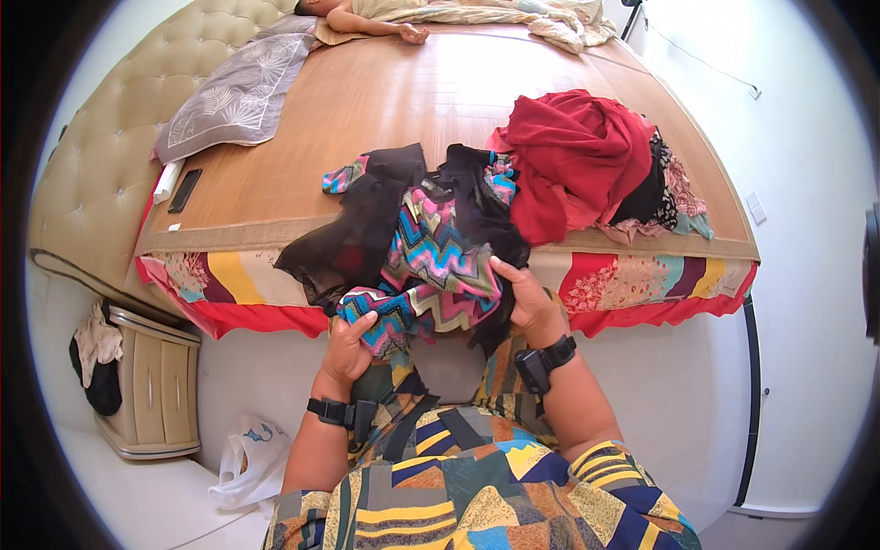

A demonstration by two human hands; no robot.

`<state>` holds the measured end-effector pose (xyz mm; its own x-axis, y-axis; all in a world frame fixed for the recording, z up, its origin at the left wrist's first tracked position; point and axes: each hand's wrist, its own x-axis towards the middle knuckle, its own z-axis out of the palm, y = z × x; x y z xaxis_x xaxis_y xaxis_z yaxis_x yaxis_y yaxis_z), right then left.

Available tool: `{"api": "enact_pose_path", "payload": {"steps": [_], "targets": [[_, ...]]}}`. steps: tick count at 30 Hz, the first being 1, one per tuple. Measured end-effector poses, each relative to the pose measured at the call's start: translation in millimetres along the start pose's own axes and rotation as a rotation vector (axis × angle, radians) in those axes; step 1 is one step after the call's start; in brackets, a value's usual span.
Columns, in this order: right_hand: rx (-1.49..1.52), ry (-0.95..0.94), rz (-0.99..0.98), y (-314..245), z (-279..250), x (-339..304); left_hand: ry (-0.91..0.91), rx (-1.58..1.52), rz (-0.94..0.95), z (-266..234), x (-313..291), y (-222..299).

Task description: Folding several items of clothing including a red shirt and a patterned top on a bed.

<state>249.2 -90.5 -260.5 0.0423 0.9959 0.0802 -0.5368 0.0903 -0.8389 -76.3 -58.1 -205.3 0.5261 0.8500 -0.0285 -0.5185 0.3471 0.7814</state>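
A garment with bright zigzag stripes and sheer black panels [435, 240] lies partly over the near edge of the bed, its lower part drawn toward me. My left hand [348, 348] is closed on its striped lower edge, thumb on top. On the other side my right hand [530, 301] pinches the same hem, thumb over the striped cloth. The garment's black sleeves spread out on the mat beyond my hands. Close to its right side lies a heap of clothes, with a red cloth [582, 151] on top.
The bed has a brown woven mat [367, 101] and a patterned, red-trimmed cover [642, 280]. A grey pillow [240, 92], a dark phone [185, 191] and a person's hand [413, 34] are on it. A beige bedside cabinet [156, 390] and a white plastic bag [252, 465] stand at left.
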Motion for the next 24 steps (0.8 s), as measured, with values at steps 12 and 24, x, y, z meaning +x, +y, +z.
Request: {"api": "enact_pose_path", "payload": {"steps": [12, 24], "targets": [[0.555, 0.045, 0.108, -42, 40, -11, 0.012, -0.02, -0.008, -2, -4, 2], [0.235, -0.047, 0.157, -44, 58, -22, 0.023, -0.042, -0.003, -2, -7, 3]]}}
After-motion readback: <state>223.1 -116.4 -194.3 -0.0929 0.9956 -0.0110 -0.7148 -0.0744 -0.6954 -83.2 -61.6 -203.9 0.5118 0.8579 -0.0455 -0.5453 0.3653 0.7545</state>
